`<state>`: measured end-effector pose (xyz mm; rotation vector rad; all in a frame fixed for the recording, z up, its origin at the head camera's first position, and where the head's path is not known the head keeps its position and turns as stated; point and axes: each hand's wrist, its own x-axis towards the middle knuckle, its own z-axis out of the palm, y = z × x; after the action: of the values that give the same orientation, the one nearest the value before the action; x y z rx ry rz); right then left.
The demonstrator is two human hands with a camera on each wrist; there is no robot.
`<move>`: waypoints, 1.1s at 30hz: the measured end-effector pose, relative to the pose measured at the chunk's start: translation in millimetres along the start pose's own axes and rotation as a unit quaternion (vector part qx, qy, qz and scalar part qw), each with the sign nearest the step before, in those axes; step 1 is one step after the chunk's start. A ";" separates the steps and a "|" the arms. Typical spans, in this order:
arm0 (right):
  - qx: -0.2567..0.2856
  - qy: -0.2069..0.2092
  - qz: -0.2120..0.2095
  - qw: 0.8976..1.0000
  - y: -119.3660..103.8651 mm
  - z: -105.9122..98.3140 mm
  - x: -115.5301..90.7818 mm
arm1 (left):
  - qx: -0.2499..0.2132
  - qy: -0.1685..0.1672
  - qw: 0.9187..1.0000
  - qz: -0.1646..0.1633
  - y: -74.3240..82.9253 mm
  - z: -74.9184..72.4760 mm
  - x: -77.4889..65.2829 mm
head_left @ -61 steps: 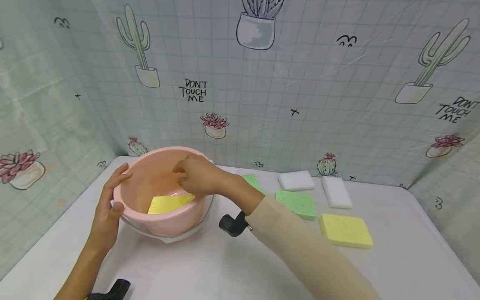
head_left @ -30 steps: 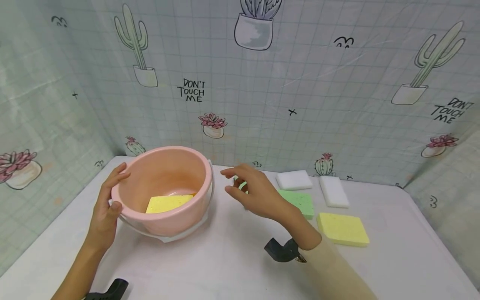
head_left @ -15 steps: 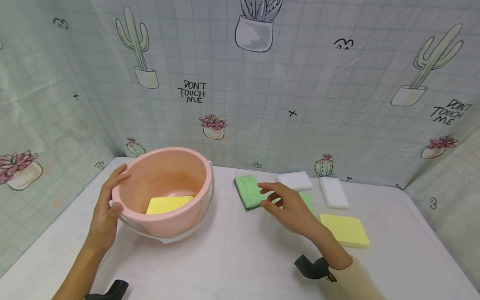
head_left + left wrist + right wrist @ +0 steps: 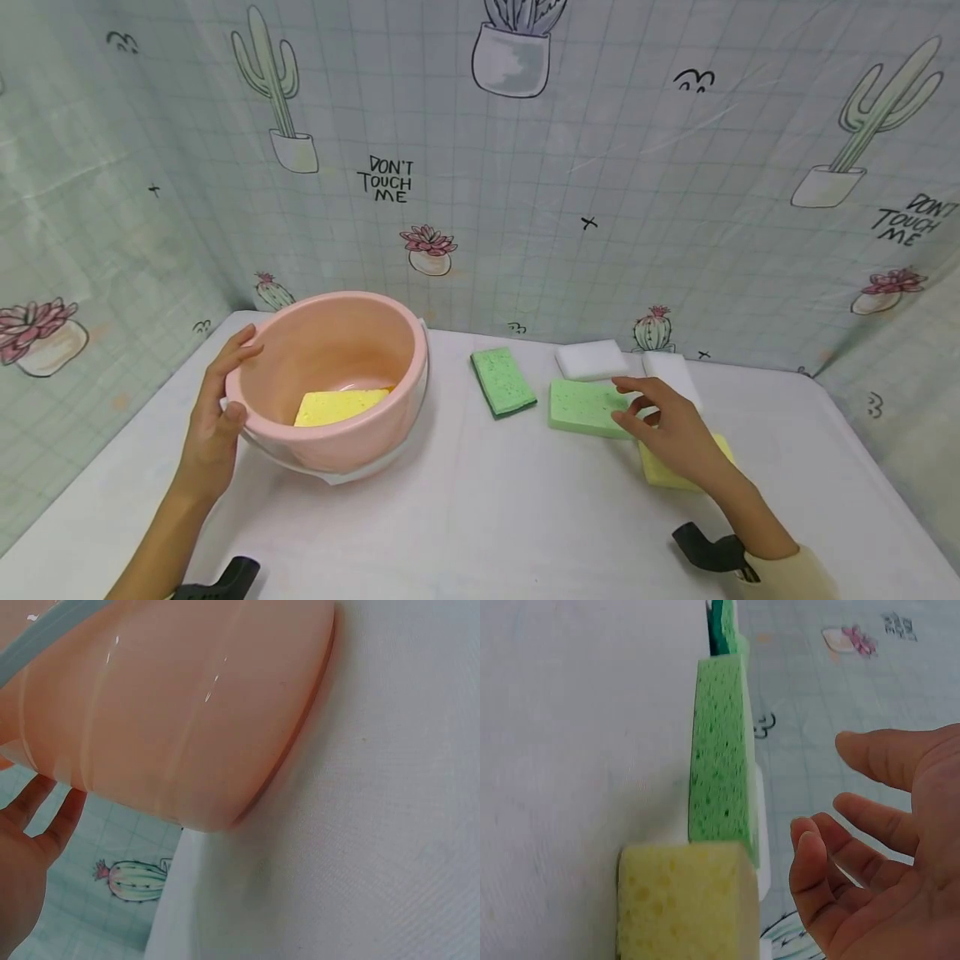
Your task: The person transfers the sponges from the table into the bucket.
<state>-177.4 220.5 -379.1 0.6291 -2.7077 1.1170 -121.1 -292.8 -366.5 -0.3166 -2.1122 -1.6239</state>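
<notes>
Yellow sponge (image 4: 341, 408) inside pink bucket (image 4: 337, 448) is shown by head view only, bucket being gripped by left hand (image 4: 213, 421), right hand (image 4: 675, 429) seen loosely spread, well right of bucket.

At right in the head view, the right hand (image 4: 675, 429) is hiding part of a yellow sponge (image 4: 658, 473) and of a white block (image 4: 675, 368). At left, the pink bucket (image 4: 322, 450) is covering the lower part of the inner sponge (image 4: 337, 407). In the left wrist view, we are losing the left hand (image 4: 21, 881) at the left edge. In the right wrist view, lettering (image 4: 898, 626) at upper right is looking too blurred for us to read.
</notes>
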 end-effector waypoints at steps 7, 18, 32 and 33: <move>-0.009 -0.023 0.044 0.999 20.6 -9.4 -2.4 | -0.018 -0.002 1.000 0.001 3.9 3.0 0.6; 0.014 -0.071 0.064 0.995 32.6 -14.8 -3.8 | -0.038 0.001 0.999 0.002 -0.9 0.8 1.1; 0.015 -0.101 0.054 0.993 37.7 -14.7 -5.4 | -0.043 -0.004 0.999 0.026 1.3 1.8 1.2; 0.014 -0.099 0.050 0.994 37.9 -14.1 -5.4 | -0.045 -0.005 0.999 0.027 1.3 1.7 1.1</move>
<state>-189.2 256.3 -394.8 0.6474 -2.9265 1.1744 -121.8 -291.0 -365.2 -0.4077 -2.0233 -1.6915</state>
